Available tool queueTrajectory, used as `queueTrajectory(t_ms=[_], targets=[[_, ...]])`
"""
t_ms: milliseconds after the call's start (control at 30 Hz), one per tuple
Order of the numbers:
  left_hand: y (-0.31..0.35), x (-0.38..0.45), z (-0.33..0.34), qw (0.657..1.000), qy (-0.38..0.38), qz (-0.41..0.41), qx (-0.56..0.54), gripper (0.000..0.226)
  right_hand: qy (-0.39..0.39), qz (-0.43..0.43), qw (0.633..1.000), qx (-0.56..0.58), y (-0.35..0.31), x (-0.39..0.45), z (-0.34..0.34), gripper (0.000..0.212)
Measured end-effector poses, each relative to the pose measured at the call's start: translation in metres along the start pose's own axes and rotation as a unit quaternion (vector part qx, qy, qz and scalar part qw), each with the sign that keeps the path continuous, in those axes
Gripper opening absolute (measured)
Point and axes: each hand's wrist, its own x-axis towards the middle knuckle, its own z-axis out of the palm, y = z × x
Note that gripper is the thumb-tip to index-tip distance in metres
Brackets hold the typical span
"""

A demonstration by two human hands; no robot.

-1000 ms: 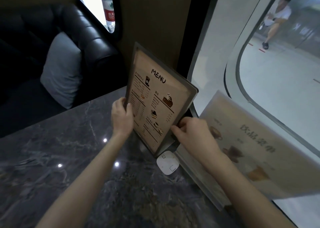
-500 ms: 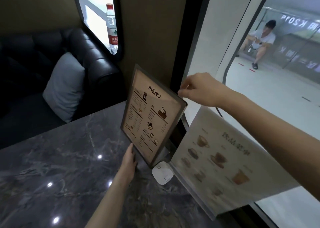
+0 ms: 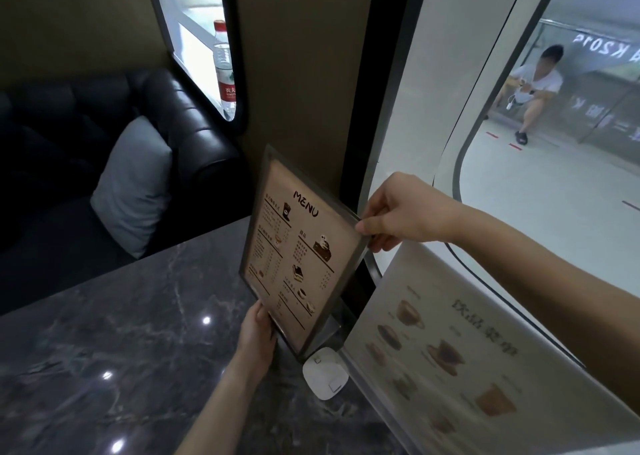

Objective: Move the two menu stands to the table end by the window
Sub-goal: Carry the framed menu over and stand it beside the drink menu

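**Both hands on the dark-framed menu stand**

Since half a second ago, my right hand (image 3: 405, 212) has dropped from above the frame onto its top right corner, where my grip is closed, thumb in front and fingers behind. My left hand (image 3: 258, 337) pinches the lower left edge of the same menu stand (image 3: 298, 250), which tilts back at the window end of the dark marble surface (image 3: 121, 350). Below my right forearm stands the second menu stand (image 3: 460, 357), pale and blurred, untouched. Between the two stands lies a small white device (image 3: 325, 373).
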Motion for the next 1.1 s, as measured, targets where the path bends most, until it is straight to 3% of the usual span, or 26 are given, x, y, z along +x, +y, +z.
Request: queueTrajectory(t_ms=[433, 1100], targets=[[0.001, 0.012, 0.017, 0.999, -0.048, -0.001, 0.020, 0.041, 0.040, -0.005, 0.999, -0.028, 0.015, -0.001, -0.010, 0.020], [0.001, 0.015, 0.036, 0.995, -0.066, -0.020, 0.074, 0.039, 0.055, 0.022, 0.998, 0.025, 0.029, 0.004, -0.019, 0.020]])
